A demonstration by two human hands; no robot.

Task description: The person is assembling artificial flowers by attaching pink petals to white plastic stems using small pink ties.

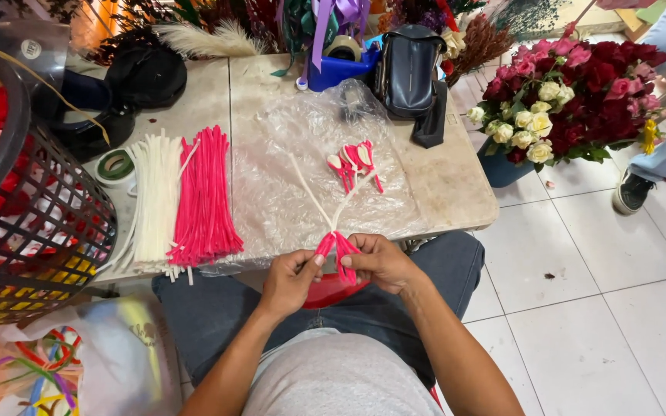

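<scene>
My left hand [290, 277] and my right hand [379, 260] meet just below the table's front edge, both pinching a pink pipe cleaner piece [338, 251] bent into loops, with two white stems running up from it onto the table. A few finished pink and white petal shapes [354, 164] lie on a clear plastic sheet [302, 146] on the table. A bundle of pink pipe cleaners [204, 196] and a bundle of white pipe cleaners [156, 202] lie side by side to the left.
A dark mesh basket [36, 223] stands at the left edge. A green tape roll [115, 166], a black bag [408, 73] and a blue container [337, 69] sit on the table [449, 185]. A rose bouquet [572, 96] stands on the tiled floor; another person's shoe [630, 192] is at right.
</scene>
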